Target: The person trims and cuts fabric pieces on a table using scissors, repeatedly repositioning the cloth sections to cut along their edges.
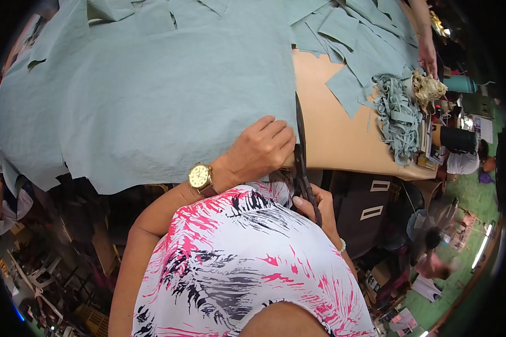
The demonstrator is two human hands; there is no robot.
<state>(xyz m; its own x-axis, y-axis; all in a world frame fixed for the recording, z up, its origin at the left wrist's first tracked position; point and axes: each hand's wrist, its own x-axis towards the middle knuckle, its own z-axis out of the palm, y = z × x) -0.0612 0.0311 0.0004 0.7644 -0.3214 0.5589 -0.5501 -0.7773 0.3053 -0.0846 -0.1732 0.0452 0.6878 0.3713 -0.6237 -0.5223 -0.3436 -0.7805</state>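
Observation:
A wide sheet of pale blue-green fabric [152, 101] covers the left and middle of the table and hangs over its front edge. My left hand [261, 147], with a gold watch [199, 176] on the wrist, lies on the fabric near its right edge. Its fingers are curled closed on the cloth, and their tips are partly hidden. In my right hand [319, 206], below the table edge, are large dark scissors [302, 168]. Their long blades point away from me along the fabric's right edge, just beside my left hand.
Cut fabric pieces [354, 42] lie overlapping at the back right of the tan tabletop [326, 135]. A heap of thin fabric strips [399, 118] sits near the right edge. Another person's hand [427, 55] reaches in there. Dark drawers [357, 202] stand under the table.

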